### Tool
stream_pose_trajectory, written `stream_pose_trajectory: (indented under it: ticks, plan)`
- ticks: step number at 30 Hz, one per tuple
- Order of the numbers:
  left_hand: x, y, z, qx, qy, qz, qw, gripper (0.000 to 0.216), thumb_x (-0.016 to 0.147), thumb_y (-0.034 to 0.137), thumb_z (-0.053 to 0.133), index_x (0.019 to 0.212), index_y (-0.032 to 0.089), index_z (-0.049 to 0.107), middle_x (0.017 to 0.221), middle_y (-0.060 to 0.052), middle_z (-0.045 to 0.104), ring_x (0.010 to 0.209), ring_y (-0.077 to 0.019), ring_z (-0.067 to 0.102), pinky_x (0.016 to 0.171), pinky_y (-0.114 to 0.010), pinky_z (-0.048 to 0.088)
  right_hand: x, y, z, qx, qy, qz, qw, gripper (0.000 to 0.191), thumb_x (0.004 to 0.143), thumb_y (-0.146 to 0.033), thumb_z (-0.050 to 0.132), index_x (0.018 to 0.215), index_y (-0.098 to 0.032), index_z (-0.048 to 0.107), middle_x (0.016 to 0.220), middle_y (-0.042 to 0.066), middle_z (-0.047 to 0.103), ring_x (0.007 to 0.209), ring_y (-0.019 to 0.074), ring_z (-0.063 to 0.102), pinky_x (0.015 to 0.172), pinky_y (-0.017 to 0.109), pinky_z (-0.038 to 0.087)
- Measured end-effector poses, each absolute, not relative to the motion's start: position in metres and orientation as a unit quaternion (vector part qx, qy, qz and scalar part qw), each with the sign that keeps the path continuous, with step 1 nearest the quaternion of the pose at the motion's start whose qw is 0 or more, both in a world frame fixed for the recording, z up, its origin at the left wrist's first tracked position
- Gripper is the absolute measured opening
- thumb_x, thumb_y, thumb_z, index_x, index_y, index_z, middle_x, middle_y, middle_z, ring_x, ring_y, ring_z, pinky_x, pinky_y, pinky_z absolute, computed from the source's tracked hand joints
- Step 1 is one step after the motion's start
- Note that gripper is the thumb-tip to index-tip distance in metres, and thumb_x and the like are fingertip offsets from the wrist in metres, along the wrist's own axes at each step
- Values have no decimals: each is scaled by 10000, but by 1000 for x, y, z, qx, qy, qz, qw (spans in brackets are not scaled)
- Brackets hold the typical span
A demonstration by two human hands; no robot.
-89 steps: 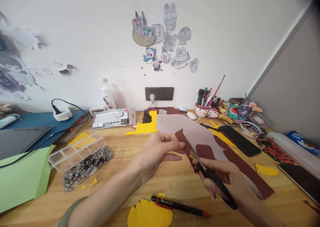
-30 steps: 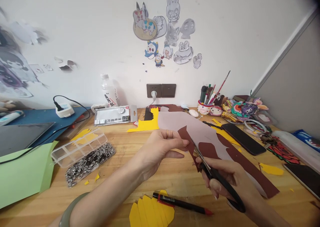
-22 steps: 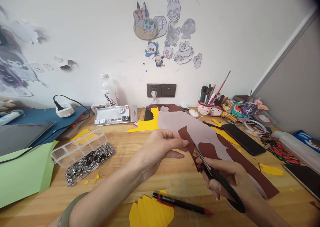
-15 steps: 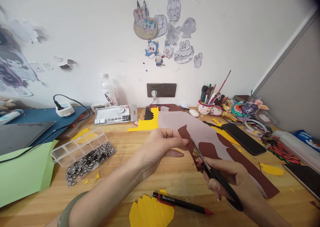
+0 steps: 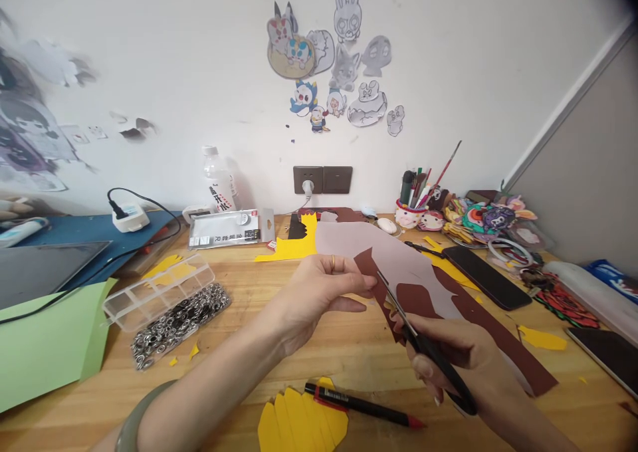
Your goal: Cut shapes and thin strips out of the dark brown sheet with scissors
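My left hand (image 5: 331,289) pinches a narrow piece of brown sheet (image 5: 366,264) between thumb and fingers, holding it above the table. Black-handled scissors (image 5: 438,365) are gripped in my right hand (image 5: 448,352), their blades lying along the right edge of the brown piece. Whether the blades are cutting into it I cannot tell. Behind both hands lies a larger brown sheet with a pale backing (image 5: 349,236), its edge cut in curves. Closer to me, a black and red pen (image 5: 366,404) rests across a yellow cut piece (image 5: 294,422) with several lines on it.
A clear divided box of metal eyelets (image 5: 174,326) stands open at left, beside a green sheet (image 5: 54,345). Two phones lie on the right, one a black phone (image 5: 486,276). A pen cup (image 5: 409,213) and a bottle (image 5: 219,179) stand by the wall.
The scissors have shifted very slightly up and left along the brown piece, and their handles have come a little closer together. My left hand stays almost still.
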State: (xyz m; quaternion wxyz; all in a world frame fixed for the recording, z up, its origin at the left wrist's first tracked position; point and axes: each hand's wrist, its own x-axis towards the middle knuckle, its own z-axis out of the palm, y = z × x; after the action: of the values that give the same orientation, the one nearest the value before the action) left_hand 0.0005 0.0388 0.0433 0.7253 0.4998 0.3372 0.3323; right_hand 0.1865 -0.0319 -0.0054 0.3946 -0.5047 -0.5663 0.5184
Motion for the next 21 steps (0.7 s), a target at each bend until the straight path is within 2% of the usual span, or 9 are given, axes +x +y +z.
stream_pose_trajectory:
  ticks: [4,9,21]
  plan:
    - [1,37,43,502,333,320,731,83,647,209,649,627,136,614,725,-27,641,706,-106,552,593,-194,412,186,-33,-3,-498,-564,530,391,359,687,-258,646,1037,-178,639,556,-42,435,414,67,345,356,188,398]
    - [2,37,42,501,339,318,730,87,645,206,654,635,130,613,729,-28,629,705,-98,540,592,-186,414,185,-32,-4,-499,-540,541,409,341,649,-294,682,975,-194,672,545,-41,451,412,66,342,342,178,405]
    - [2,38,42,506,347,314,724,120,632,227,672,648,121,619,737,-37,635,716,-105,547,588,-189,416,184,-31,-7,-508,-535,526,423,346,650,-262,694,994,-228,672,583,-37,484,401,53,369,324,162,392]
